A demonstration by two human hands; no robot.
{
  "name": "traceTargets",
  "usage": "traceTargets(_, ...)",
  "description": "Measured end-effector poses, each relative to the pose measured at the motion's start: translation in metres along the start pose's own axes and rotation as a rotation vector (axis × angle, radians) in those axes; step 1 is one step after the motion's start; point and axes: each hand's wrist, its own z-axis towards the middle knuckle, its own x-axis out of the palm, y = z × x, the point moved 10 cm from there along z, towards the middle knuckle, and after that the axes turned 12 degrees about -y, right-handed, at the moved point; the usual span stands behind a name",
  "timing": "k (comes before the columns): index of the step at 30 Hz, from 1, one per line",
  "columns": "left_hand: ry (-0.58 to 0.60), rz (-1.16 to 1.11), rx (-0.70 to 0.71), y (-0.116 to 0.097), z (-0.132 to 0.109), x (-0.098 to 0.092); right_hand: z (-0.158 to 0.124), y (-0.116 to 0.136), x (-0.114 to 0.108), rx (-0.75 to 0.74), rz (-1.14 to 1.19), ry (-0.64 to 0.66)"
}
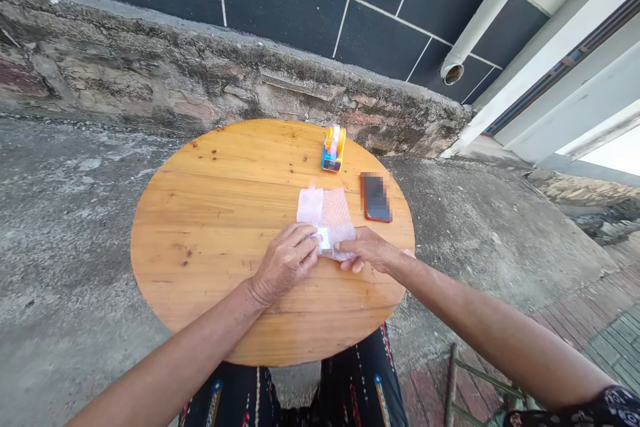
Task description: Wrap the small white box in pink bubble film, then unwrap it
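Observation:
A sheet of bubble wrap (pixel 336 205) lies on the round wooden table (pixel 200 213), with a paler patch at its upper left. On its near part sits a small white flat piece (pixel 324 238), whose kind I cannot make out. My left hand (pixel 290 253) is at the left of the white piece, its fingers curled closed against it. My right hand (pixel 367 248) grips the near right edge of the bubble wrap, thumb on top and fingers underneath.
A yellow and blue tape dispenser (pixel 333 148) stands near the table's far edge. A phone in a red case (pixel 376 197) lies to the right of the bubble wrap. Beyond are a stone ledge (pixel 200 80) and a drainpipe (pixel 480 13). A metal frame (pixel 480 380) stands at lower right.

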Motion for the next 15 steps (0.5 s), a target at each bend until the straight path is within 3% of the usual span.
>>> traceTargets(8,0.016,0.016,0.006,0.0,-0.001,0.003,0.004,0.005,0.006,-0.015,0.024,-0.041)
traceTargets(15,0.016,0.014,0.012,-0.001,-0.001,0.002,0.0,0.026,0.001,-0.136,-0.029,-0.106)
